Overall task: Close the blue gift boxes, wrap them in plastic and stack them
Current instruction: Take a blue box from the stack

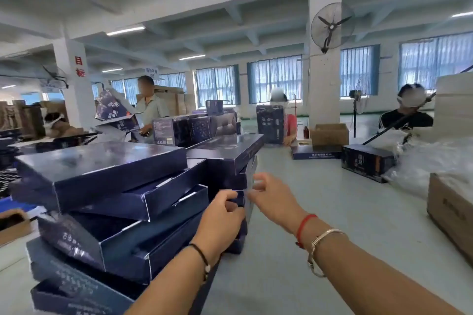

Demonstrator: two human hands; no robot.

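A tall, untidy stack of dark blue gift boxes (107, 186) fills the left of the table, several with open flaps. My left hand (220, 215) grips the end flap of a blue box (239, 198) at the right side of the stack. My right hand (271, 199) is beside it, fingers pinching the same flap's edge. A second stack of blue boxes (230, 153) stands just behind. Crumpled clear plastic (435, 158) lies at the right.
A pale table (320, 212) stretches ahead. A brown carton (450, 212) sits at the right edge, another blue box (366, 161) and an open carton (330, 135) farther back. Three people work across the table; one at the left carries blue boxes.
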